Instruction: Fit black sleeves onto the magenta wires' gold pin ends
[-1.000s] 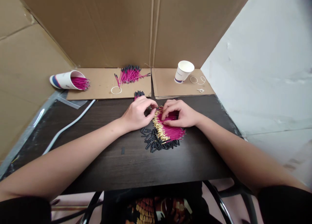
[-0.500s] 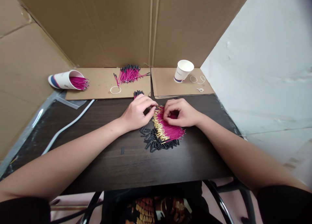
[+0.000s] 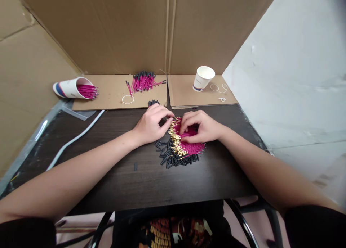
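Observation:
A pile of magenta wires (image 3: 193,147) with gold-coloured metal ends lies in front of me, gold ends toward the left. Against its near side are many short black tubes (image 3: 168,158). My left hand (image 3: 154,124) is at the pile's upper left, thumb and forefinger pinched close together; whatever they hold is too small to make out. My right hand (image 3: 201,127) rests over the wires, its thumb and forefinger apart with wires showing between them. Just behind my left hand, a bundle of black-tipped pieces (image 3: 153,103) is partly hidden.
Magenta wires with black ends (image 3: 144,81) lie on the cardboard (image 3: 108,97) at the back. A tipped paper cup (image 3: 69,89) holds more wires. An upright paper cup (image 3: 203,79) stands near rubber bands (image 3: 223,91). A pale cable (image 3: 72,140) crosses the left side.
My right thumb and forefinger have moved apart over the wires and shifted slightly toward the gold ends. My left hand has hardly moved.

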A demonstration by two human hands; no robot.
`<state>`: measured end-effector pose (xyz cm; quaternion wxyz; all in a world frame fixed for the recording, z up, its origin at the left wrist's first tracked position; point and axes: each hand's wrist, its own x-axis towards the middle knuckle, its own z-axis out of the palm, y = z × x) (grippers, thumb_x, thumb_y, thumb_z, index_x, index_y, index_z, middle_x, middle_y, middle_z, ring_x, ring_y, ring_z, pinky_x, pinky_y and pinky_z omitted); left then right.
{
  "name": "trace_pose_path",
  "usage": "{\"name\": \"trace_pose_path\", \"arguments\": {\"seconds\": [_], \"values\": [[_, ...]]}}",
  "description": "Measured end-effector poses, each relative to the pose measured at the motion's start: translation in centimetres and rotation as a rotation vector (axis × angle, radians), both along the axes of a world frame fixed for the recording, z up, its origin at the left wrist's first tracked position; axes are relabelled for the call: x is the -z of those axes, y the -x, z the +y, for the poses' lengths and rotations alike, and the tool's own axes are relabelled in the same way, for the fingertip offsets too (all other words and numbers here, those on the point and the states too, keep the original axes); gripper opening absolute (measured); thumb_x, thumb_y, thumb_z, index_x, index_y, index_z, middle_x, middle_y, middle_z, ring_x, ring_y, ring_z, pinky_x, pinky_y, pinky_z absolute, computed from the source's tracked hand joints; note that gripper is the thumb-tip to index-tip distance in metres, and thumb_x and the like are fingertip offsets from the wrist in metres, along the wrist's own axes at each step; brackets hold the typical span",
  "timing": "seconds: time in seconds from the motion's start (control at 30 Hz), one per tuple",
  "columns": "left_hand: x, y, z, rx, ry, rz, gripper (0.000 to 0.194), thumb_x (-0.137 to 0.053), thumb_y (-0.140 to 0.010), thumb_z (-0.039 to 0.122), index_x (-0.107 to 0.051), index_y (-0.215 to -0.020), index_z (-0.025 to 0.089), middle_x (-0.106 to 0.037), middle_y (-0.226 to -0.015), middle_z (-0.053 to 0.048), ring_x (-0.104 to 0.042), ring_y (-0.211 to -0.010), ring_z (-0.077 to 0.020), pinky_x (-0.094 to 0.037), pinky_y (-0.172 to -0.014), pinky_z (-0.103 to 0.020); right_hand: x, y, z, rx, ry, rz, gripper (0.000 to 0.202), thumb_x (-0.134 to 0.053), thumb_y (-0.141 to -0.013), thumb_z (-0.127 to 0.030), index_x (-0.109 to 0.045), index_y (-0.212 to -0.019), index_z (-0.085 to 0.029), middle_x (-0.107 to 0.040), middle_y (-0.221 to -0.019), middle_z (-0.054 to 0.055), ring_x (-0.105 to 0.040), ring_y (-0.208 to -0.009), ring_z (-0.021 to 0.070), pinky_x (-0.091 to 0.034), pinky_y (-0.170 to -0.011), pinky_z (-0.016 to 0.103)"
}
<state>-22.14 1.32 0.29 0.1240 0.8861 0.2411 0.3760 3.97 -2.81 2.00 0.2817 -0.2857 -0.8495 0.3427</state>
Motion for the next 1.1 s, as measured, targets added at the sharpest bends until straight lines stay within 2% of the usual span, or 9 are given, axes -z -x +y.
{"name": "trace_pose_path", "arguments": {"seconds": [0.13,0.27,0.43,0.73,0.87,1.0,1.1], "values": [[0.0,0.0,0.0,0.008,0.003,-0.008,0.014,-0.064,-0.107,0.024,-0.076,-0.105,0.017,-0.079,-0.099,-0.008,-0.069,-0.093,-0.0224,-0.058,-0.093,-0.043,0.1,0.0,0.0,0.029,0.014,0.023,0.010,-0.081,-0.091,-0.029,-0.083,-0.084,-0.023,-0.073,-0.077,0.001,-0.064,-0.070,0.0163,-0.055,-0.074,0.036],[-0.1,0.0,0.0,0.027,0.000,-0.011,0.014,-0.064,-0.107,0.024,-0.076,-0.105,0.018,-0.080,-0.100,-0.008,-0.069,-0.092,-0.0221,-0.058,-0.091,-0.043,0.4,-0.1,0.1,0.077,0.056,0.081,0.017,-0.079,-0.096,-0.034,-0.083,-0.085,-0.022,-0.077,-0.082,0.004,-0.065,-0.069,0.0158,-0.052,-0.066,0.034],[-0.1,0.0,0.0,0.029,-0.012,-0.021,0.014,-0.065,-0.108,0.024,-0.075,-0.103,0.017,-0.079,-0.095,-0.007,-0.068,-0.090,-0.0212,-0.058,-0.090,-0.041,0.9,-0.2,0.3,0.116,0.087,0.157,0.019,-0.078,-0.101,-0.035,-0.085,-0.093,-0.020,-0.082,-0.090,0.006,-0.071,-0.077,0.0170,-0.056,-0.074,0.034],[-0.1,0.0,0.0,0.020,-0.004,-0.019,0.014,-0.064,-0.109,0.024,-0.076,-0.105,0.017,-0.080,-0.098,-0.008,-0.068,-0.089,-0.0210,-0.057,-0.089,-0.040,1.1,-0.2,0.5,0.185,0.131,0.178,0.024,-0.074,-0.103,-0.036,-0.085,-0.092,-0.018,-0.083,-0.092,0.007,-0.074,-0.082,0.0165,-0.056,-0.080,0.032],[-0.1,0.0,0.0,0.026,-0.005,-0.029,0.015,-0.064,-0.110,0.024,-0.076,-0.106,0.016,-0.080,-0.098,-0.008,-0.067,-0.088,-0.0209,-0.057,-0.088,-0.039,1.5,0.1,0.2,0.301,0.145,0.187,0.028,-0.074,-0.104,-0.041,-0.084,-0.094,-0.017,-0.078,-0.079,0.003,-0.065,-0.068,0.0137,-0.051,-0.067,0.029],[0.0,0.0,0.1,0.035,-0.009,-0.062,0.015,-0.065,-0.109,0.024,-0.077,-0.105,0.016,-0.079,-0.096,-0.007,-0.066,-0.086,-0.0203,-0.056,-0.087,-0.038,1.9,0.6,0.1,0.434,0.009,0.212,0.026,-0.074,-0.103,-0.041,-0.082,-0.093,-0.017,-0.074,-0.075,0.002,-0.056,-0.063,0.0119,-0.045,-0.062,0.028],[0.1,0.0,0.2,0.042,-0.013,-0.075,0.014,-0.066,-0.109,0.023,-0.077,-0.105,0.016,-0.079,-0.094,-0.007,-0.065,-0.084,-0.0200,-0.055,-0.086,-0.037,2.1,0.9,0.1,0.454,-0.097,0.207,0.022,-0.075,-0.103,-0.037,-0.082,-0.093,-0.018,-0.072,-0.075,0.001,-0.052,-0.063,0.0120,-0.044,-0.063,0.029]]}}
